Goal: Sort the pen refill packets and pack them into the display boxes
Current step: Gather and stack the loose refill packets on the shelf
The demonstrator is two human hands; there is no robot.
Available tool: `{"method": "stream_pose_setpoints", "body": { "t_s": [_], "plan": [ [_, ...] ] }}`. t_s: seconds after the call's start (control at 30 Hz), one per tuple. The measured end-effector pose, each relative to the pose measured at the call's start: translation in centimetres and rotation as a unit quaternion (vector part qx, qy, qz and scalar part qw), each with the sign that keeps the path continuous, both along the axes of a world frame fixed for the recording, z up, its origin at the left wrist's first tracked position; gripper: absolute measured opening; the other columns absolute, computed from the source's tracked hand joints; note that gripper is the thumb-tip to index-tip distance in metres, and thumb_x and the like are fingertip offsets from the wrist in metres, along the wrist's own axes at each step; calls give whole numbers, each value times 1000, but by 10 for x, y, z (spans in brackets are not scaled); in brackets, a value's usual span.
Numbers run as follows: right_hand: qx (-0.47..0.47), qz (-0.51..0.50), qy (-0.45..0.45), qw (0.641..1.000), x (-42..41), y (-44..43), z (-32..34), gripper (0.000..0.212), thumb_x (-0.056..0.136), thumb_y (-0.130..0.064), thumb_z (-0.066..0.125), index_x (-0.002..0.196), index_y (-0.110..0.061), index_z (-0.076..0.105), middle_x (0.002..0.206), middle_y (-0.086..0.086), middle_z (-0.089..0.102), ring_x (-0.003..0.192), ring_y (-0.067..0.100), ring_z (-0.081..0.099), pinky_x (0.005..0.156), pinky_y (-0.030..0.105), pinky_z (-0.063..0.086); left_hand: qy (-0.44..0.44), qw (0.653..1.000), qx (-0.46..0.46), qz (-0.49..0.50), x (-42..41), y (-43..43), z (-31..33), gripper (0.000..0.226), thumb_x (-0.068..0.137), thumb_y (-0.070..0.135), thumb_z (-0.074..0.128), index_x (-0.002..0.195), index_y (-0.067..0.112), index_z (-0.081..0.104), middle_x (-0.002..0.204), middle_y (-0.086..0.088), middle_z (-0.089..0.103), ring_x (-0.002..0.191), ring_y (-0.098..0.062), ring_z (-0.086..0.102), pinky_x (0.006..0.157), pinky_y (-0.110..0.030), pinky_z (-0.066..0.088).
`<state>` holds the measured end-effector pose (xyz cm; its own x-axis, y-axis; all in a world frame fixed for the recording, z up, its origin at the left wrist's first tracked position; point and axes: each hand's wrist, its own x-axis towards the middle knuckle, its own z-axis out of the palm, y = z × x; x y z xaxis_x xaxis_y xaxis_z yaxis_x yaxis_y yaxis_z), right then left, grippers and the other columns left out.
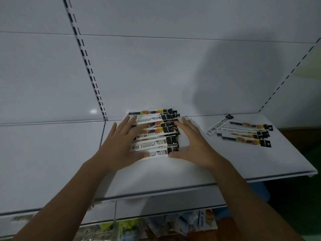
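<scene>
Both hands lie spread on the shelf (225, 164): left hand (119, 145) flat over the packets (156, 133), right hand (192, 145) against their black ends. Four more packets (243, 133) lie well right.

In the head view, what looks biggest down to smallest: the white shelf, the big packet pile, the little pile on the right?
white shelf
big packet pile
little pile on the right
Both piles lie about equally far away, so nearness doesn't muddle it.

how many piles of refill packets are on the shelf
2: the big pile between the left hand and right hand, and the small pile lying apart to its right.
</scene>
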<state>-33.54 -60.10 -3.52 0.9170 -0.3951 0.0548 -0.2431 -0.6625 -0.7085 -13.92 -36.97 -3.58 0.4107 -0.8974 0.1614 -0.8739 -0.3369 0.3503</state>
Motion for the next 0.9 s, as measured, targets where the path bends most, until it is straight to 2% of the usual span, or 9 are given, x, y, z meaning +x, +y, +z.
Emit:
{"method": "stream_pose_setpoints", "body": {
  "t_s": [0.07, 0.17, 0.27, 0.37, 0.47, 0.7, 0.9],
  "plan": [
    [-35, -37, -4, 999, -21, -25, 9, 99, 71, -68, 80, 156, -44, 35, 170, -18, 11, 158, 6, 1, 127, 48, 11, -21, 1000, -8, -2, -9, -7, 2, 95, 83, 91, 45, 161, 49, 14, 175, 9, 0, 161, -17, -10, 128, -60, 3],
    [-94, -152, 3, 984, -58, -85, 20, 86, 78, -75, 66, 153, -43, 40, 171, -8, 20, 158, 18, 10, 127, 54, 14, -50, 998, -16, 16, -19, -24, 4, 99, 79, 99, 31, 162, 48, 15, 175, 9, 2, 162, -21, -2, 128, -60, 5],
    [-132, -240, 105, 956, -92, -147, 17, 94, 75, -91, 47, 157, -49, 29, 173, -3, 14, 159, 28, 7, 127, 57, 8, -73, 996, -1, 50, -27, -43, 4, 101, 76, 102, 26, 161, 50, 13, 175, 8, 1, 162, -25, 2, 128, -60, 8],
    [-133, -235, 200, 942, -103, -166, -2, 84, 83, -91, 34, 157, -53, 21, 174, -5, 7, 160, 29, 0, 127, 58, 1, -93, 993, -2, 75, -32, -52, -1, 99, 78, 101, 23, 161, 48, 20, 175, 4, 11, 161, -30, 11, 126, -61, 14],
    [-182, -215, 192, 940, -88, -149, -11, 67, 93, -81, 36, 154, -54, 29, 172, -6, 17, 159, 30, 7, 127, 57, 5, -119, 989, -10, 90, -33, -55, -7, 96, 80, 99, 26, 159, 44, 31, 170, -2, 28, 157, -32, 25, 125, -61, 19],
    [-216, -180, 140, 949, -38, -98, -15, 60, 92, -76, 45, 145, -49, 45, 162, -5, 37, 152, 31, 26, 124, 55, 17, -129, 986, -19, 107, -32, -58, -11, 90, 82, 96, 31, 156, 44, 36, 165, 1, 38, 155, -27, 29, 125, -59, 20],
    [-160, -134, 101, 973, -2, -39, -14, 50, 98, -64, 50, 144, -43, 53, 164, -3, 36, 155, 31, 18, 124, 48, 11, -124, 986, -24, 108, -32, -57, -11, 90, 82, 96, 31, 156, 45, 37, 165, 2, 38, 155, -27, 29, 126, -58, 19]
  ]
}}
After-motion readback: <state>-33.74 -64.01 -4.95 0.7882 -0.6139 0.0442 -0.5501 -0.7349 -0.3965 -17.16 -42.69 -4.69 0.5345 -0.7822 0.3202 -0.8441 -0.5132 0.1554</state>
